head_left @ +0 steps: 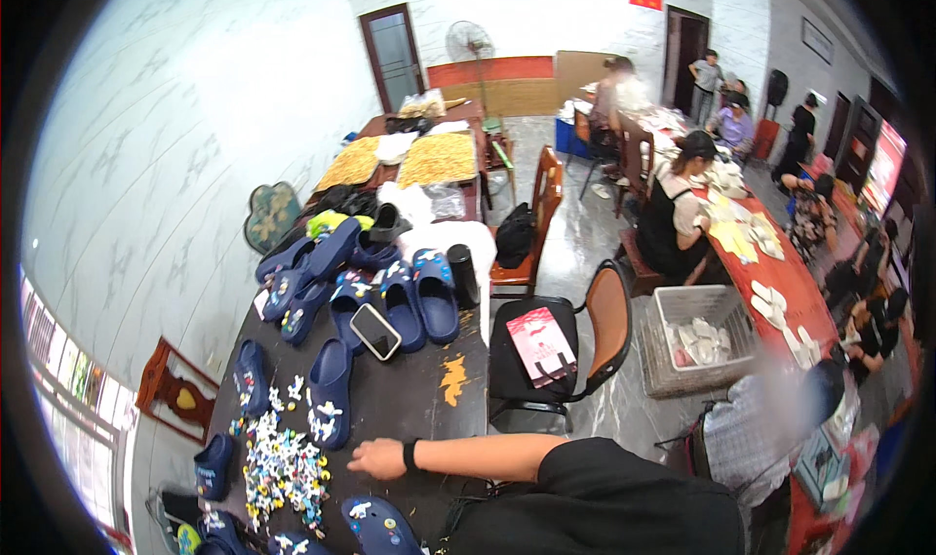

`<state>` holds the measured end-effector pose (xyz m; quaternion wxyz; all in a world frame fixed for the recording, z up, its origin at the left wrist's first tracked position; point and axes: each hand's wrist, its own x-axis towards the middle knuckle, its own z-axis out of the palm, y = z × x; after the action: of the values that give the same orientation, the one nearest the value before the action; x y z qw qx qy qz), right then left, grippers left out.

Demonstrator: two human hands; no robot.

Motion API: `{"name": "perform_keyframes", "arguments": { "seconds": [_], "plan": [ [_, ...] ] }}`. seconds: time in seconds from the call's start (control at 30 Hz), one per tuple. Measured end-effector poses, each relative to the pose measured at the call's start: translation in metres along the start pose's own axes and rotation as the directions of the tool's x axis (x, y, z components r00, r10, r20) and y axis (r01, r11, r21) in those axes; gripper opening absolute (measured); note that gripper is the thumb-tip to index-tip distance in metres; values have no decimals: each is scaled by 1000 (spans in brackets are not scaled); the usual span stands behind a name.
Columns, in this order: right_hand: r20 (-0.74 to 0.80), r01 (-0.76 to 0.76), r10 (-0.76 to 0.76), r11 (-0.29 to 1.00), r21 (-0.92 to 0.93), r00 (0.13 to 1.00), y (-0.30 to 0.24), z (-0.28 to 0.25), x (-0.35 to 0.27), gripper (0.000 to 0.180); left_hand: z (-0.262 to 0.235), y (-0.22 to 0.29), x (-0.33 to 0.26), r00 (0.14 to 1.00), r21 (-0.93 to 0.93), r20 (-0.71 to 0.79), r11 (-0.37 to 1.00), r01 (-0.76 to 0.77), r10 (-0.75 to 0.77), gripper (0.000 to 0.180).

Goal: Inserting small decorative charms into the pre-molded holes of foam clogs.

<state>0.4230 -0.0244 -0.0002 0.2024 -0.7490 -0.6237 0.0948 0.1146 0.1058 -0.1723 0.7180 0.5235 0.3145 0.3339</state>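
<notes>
A heap of small colourful shoe charms [281, 467] lies at the left of the dark table [409, 394], with navy clogs around it; one clog [330, 393] stands just above the heap. Right of the charms, one hand [380, 457], wearing a black wristband and reaching in from the right, rests flat on the table, fingers loosely open and holding nothing. Which hand it is I cannot tell. Further up, a phone [375, 332] lies on more clogs
</notes>
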Motion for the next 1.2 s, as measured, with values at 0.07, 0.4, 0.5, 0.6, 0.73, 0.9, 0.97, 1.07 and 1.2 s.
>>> {"name": "perform_keyframes", "arguments": {
  "seconds": [0.07, 0.4, 0.5, 0.6, 0.73, 0.9, 0.97, 1.07, 1.2],
  "plan": [
    [5, -198, 198, 980, -31, 980, 43, -12, -37, 34, 2, -10, 22, 995, 123, 90, 991, -50, 39, 94],
    [255, -536, 636, 760, -368, 728, 92, 32, -147, 36, -24, -39, 51, 969, 626, 246, 765, -152, -9, 77],
    [240, -569, 650, 753, -330, 721, 80, 31, -151, 38, -38, -40, 52, 968, 741, 252, 643, -192, -1, 72],
    [259, -610, 692, 719, -334, 674, 79, 28, -146, 38, -30, -36, 51, 966, 823, 256, 518, -233, 28, 68],
    [275, -567, 646, 760, -318, 712, 76, 25, -132, 30, -35, -18, 43, 978, 890, 171, 407, -207, 123, 64],
    [260, -548, 678, 719, -426, 687, 68, 29, -139, 30, 10, -2, 26, 957, 790, 193, 545, -281, 214, 74],
    [227, -512, 650, 730, -452, 726, 75, 31, -142, 29, 26, 1, 23, 947, 750, 200, 583, -312, 250, 79],
    [298, -444, 616, 757, -479, 729, 74, 39, -110, 29, 22, 6, 11, 975, 569, 4, 801, -186, 223, 80],
    [324, -419, 609, 762, -494, 724, 83, 33, -122, 28, 65, 52, -2, 993, 544, 35, 831, -116, 115, 73]
  ]
}}
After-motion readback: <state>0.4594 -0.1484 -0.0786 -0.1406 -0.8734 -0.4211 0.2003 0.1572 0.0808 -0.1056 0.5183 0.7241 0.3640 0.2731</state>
